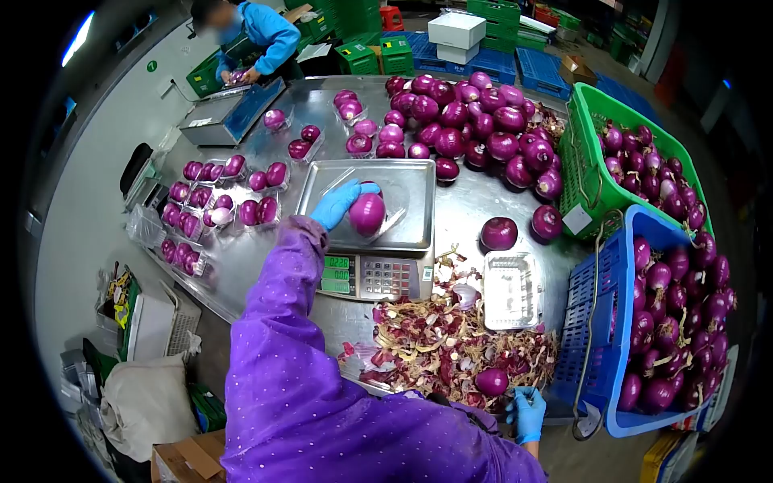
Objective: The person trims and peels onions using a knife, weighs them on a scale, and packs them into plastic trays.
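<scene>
My left hand (338, 204), in a blue glove, is over the weighing scale (403, 249), its fingers curved round a red onion (368, 214). A clear plastic tray (394, 223) shows beneath that onion on the metal pan; part of another onion peeks out behind the fingers. Green digits light the scale's display (336, 274). My right hand (527, 414), gloved too, is low at the table's near edge, fingers curled; what they hold, if anything, I cannot make out. Close to it, a single onion (491, 381) lies among loose onion skins (451, 346).
An empty clear tray (511, 290) rests by the skins. Onions heap (475, 121) at the back. Green (581, 153) and blue (600, 322) crates of onions stand right. Packed trays (209, 209) line the left. A co-worker (270, 36) handles onions at another scale (233, 113).
</scene>
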Tool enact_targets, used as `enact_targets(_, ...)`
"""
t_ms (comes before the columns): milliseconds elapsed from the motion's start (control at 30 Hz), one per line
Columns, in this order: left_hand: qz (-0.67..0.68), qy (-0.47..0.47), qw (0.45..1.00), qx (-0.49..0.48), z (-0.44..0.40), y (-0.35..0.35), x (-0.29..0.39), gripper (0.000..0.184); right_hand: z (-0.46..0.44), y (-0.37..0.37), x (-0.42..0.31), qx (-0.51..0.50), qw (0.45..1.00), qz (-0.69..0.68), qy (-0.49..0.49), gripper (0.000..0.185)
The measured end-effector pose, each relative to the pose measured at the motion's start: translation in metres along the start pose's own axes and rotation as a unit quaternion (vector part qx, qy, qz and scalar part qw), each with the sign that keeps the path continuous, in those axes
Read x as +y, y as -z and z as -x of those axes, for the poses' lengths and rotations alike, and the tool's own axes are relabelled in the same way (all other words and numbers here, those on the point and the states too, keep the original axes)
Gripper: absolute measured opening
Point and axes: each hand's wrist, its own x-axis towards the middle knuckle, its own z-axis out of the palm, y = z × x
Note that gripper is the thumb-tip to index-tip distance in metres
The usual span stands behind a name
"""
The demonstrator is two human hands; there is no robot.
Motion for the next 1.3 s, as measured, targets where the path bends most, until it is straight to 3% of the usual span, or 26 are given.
enact_targets(33,-0.017,-0.026,0.999,-0.023,-0.006,0.005,-0.019,0.038,-0.001,0.001,0.001,0.004,1.0,0.001,0.005,0.006)
enact_targets(133,-0.27,-0.058,0.957,0.084,0.003,0.006,-0.021,0.036,-0.002,0.001,-0.002,0.005,1.0,0.012,0.006,0.006)
enact_targets(233,-0.391,-0.045,0.897,0.203,0.012,-0.003,-0.021,0.032,0.0,-0.005,0.0,-0.001,1.0,0.025,0.003,0.006)
enact_targets(367,-0.204,-0.078,0.953,0.209,0.012,0.006,-0.032,0.037,0.01,-0.019,-0.011,-0.004,1.0,0.026,-0.012,0.007)
enact_targets(400,-0.23,-0.082,0.935,0.257,0.012,0.007,-0.035,0.046,0.009,-0.02,-0.009,0.003,1.0,0.026,-0.012,0.008)
enact_targets(500,-0.162,-0.116,0.93,0.308,0.01,0.015,-0.059,0.051,0.008,-0.021,-0.004,0.021,1.0,0.012,0.006,0.006)
enact_targets(533,-0.227,-0.115,0.907,0.334,0.012,0.018,-0.061,0.05,0.009,-0.02,-0.005,0.024,1.0,0.011,0.006,0.006)
enact_targets(633,-0.054,-0.136,0.905,0.399,0.017,0.019,-0.061,0.046,0.012,-0.016,-0.012,0.046,0.999,0.002,0.018,0.008)
enact_targets(767,0.204,-0.115,0.862,0.449,0.038,0.05,-0.073,0.039,0.01,-0.016,-0.027,0.107,0.991,-0.024,0.078,0.013)
enact_targets(833,0.271,-0.012,0.841,0.469,0.061,0.055,-0.041,0.038,0.002,-0.02,-0.032,0.121,0.985,-0.022,0.119,0.018)
enact_targets(967,0.355,0.037,0.819,0.448,0.062,0.039,-0.05,0.045,-0.015,-0.065,-0.074,0.044,0.99,-0.044,0.127,0.029)
enact_targets(1000,0.316,0.057,0.857,0.403,0.057,0.033,-0.061,0.053,-0.022,-0.08,-0.088,-0.011,0.992,-0.05,0.118,0.03)
enact_targets(1067,0.375,0.116,0.839,0.377,0.044,0.004,-0.058,0.051,-0.036,-0.121,-0.12,-0.108,0.987,-0.057,0.104,0.034)
enact_targets(1100,0.355,0.126,0.856,0.355,0.036,-0.001,-0.067,0.061,-0.045,-0.144,-0.135,-0.151,0.982,-0.059,0.098,0.036)
enact_targets(1133,0.345,0.139,0.833,0.41,0.023,-0.013,-0.073,0.068,-0.059,-0.168,-0.144,-0.188,0.974,-0.078,0.102,0.039)
enact_targets(1167,0.365,0.124,0.833,0.397,0.015,-0.015,-0.077,0.072,-0.073,-0.192,-0.155,-0.228,0.963,-0.098,0.106,0.042)
enact_targets(1200,0.333,0.119,0.821,0.447,-0.001,-0.022,-0.093,0.069,-0.082,-0.217,-0.173,-0.252,0.959,-0.09,0.097,0.045)
enact_targets(1233,0.352,0.075,0.829,0.428,-0.012,-0.023,-0.104,0.063,-0.09,-0.241,-0.191,-0.278,0.953,-0.081,0.089,0.048)
enact_targets(1267,0.282,0.082,0.841,0.454,-0.021,-0.029,-0.106,0.055,-0.104,-0.263,-0.205,-0.314,0.942,-0.078,0.086,0.052)
enact_targets(1300,0.296,0.047,0.809,0.506,-0.03,-0.038,-0.106,0.058,-0.115,-0.285,-0.215,-0.313,0.944,-0.091,0.052,0.057)
